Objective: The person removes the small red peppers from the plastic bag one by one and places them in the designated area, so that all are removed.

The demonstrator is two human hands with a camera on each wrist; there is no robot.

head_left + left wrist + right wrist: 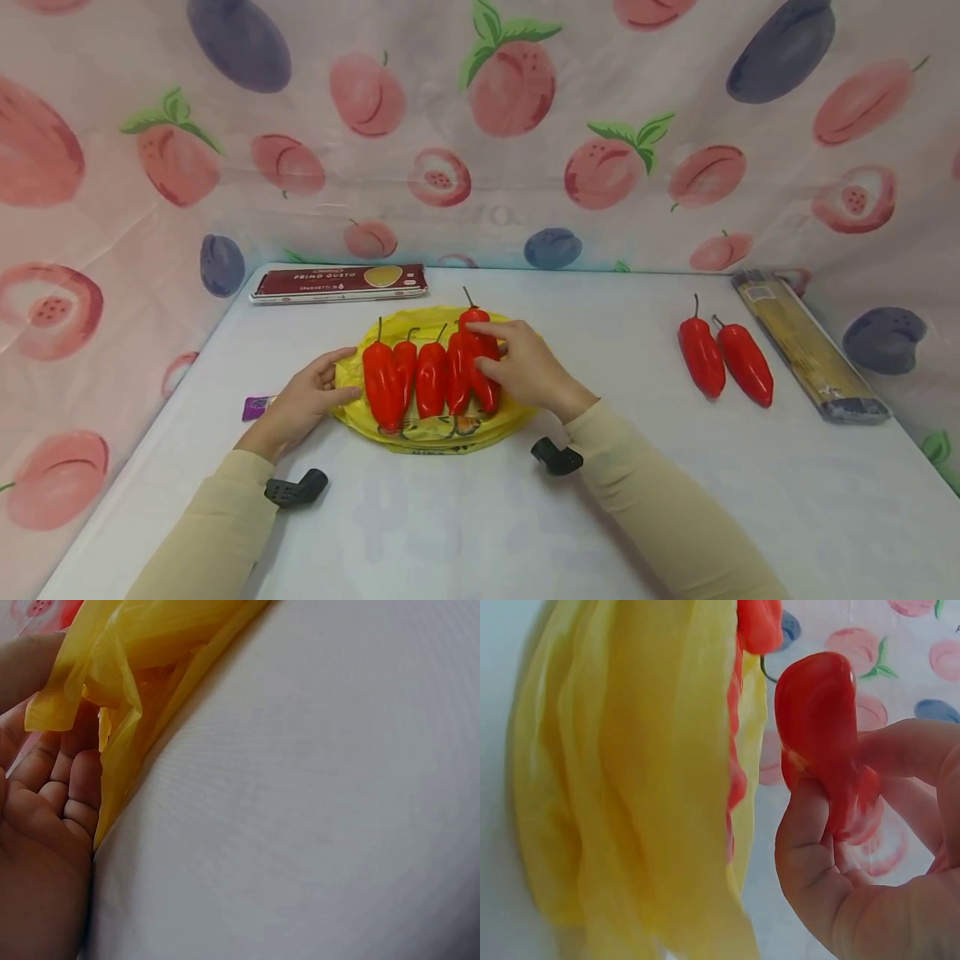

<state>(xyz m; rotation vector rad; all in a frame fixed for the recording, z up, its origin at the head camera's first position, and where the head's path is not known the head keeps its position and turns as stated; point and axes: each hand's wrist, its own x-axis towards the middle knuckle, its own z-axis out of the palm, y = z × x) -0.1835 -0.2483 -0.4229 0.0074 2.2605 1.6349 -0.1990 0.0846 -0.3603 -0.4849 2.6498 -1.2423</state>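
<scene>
A yellow plastic bag [435, 317] lies on the table with several glossy red peppers [431, 379] on top of it, side by side, stems away from me. My left hand [303, 404] is at the bag's left edge. In the left wrist view its thumb lies over the yellow plastic and its bent fingers [84, 776] are behind the fold, so the edge is held between them. At the right end of the row, my right hand [532, 367] pinches a red pepper [817, 705] between thumb and fingers; the fingers cover part of it.
Two more red peppers [701, 358] lie to the right, beside a clear pack of spaghetti [806, 342]. A dark red spaghetti pack [341, 283] is at the back left. Near my left wrist is a small purple packet [256, 407]. Fruit-patterned cloth [487, 208] hangs behind the table.
</scene>
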